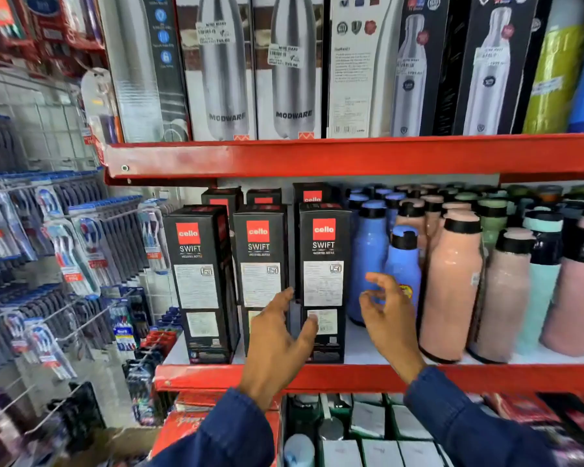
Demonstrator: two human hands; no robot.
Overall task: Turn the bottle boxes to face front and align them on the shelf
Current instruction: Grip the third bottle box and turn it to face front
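Three black Cello Swift bottle boxes stand in the front row of the middle red shelf (317,377): a left box (198,281), a middle box (260,261) and a right box (322,264), all showing their label side. More black boxes (312,193) stand behind them. My left hand (277,335) is spread between the middle and right boxes, thumb touching the right box's lower front, fingers at its left edge. My right hand (388,315) hovers open just right of that box, in front of a blue bottle (403,261), touching nothing.
Blue, pink and teal bottles (452,284) crowd the shelf right of the boxes. The upper shelf (351,155) carries tall steel-bottle boxes (289,69). Toothbrush packs (81,251) hang on racks at left. White boxes (381,453) sit below.
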